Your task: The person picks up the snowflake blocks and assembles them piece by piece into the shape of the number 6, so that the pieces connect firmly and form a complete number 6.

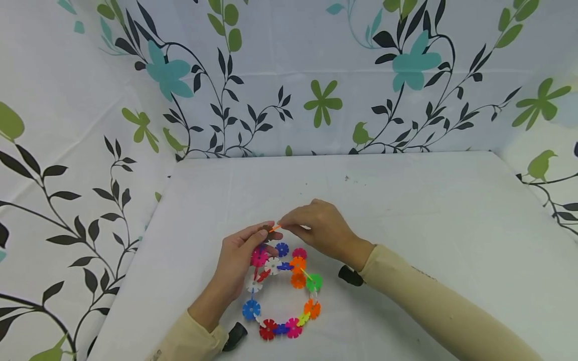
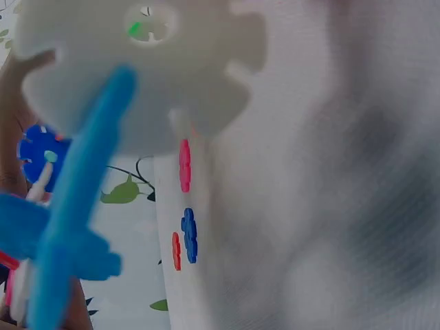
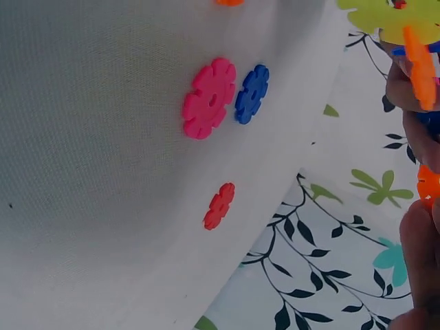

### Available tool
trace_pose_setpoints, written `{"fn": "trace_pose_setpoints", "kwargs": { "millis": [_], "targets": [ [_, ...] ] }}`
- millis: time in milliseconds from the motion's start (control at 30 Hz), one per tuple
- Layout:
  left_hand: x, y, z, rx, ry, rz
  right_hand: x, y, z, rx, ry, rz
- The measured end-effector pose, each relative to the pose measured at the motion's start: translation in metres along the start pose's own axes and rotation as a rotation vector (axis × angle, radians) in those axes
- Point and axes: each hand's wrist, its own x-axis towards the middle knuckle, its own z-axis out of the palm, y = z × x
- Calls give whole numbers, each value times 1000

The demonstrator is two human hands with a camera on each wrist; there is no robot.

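Between my hands is an orange flower-shaped disc point(image 1: 274, 228), seen nearly edge-on. My right hand point(image 1: 322, 228) pinches it with fingertips and thumb. My left hand point(image 1: 237, 255) grips a dark blue disc point(image 3: 430, 124) beside it, partly covered by the fingers. Below lies a ring of interlocked notched plastic discs in several colours, among them a pink disc point(image 1: 259, 256), a blue disc point(image 1: 251, 310) and a green disc point(image 1: 314, 282). In the left wrist view a white disc point(image 2: 199, 89) and a light blue disc point(image 2: 75, 206) loom blurred and close.
Loose on the white table point(image 1: 406, 210) lie a pink disc point(image 3: 210, 100), a blue disc point(image 3: 252, 94) and a red disc point(image 3: 220, 206). Black wrist devices point(image 1: 350, 276) sit at both sleeves. Patterned cloth point(image 1: 271, 75) hangs behind the table and at its sides.
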Motion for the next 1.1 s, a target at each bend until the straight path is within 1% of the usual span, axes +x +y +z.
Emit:
{"fn": "trace_pose_setpoints", "kwargs": {
  "millis": [33,100,200,300,367,433,533,633,733,867,967,1100],
  "targets": [
    [0,1,0,1,-3,-8,-1,1,0,20,-17,17],
    [0,2,-1,5,-1,-30,-2,4,-1,57,-58,89],
    [0,3,-4,12,23,-74,-5,11,-3,130,-103,241],
    [1,3,-7,-15,42,-124,-10,19,-3,193,-156,385],
    [1,4,-8,-45,51,-154,-13,24,-2,217,-215,450],
    [1,3,-9,-73,61,-180,-17,27,1,227,-290,492],
    [1,2,-10,-91,71,-201,-23,30,7,215,-406,512],
    [1,1,-10,-102,75,-213,-26,30,13,187,-505,482],
    [1,2,-10,-118,72,-224,-27,28,18,162,-576,442],
    [2,3,-10,-139,51,-237,-27,26,22,151,-625,425],
    [2,3,-10,-151,41,-240,-26,23,23,139,-638,424],
    [2,4,-10,-152,44,-238,-25,20,23,120,-645,422]
  ]
}}
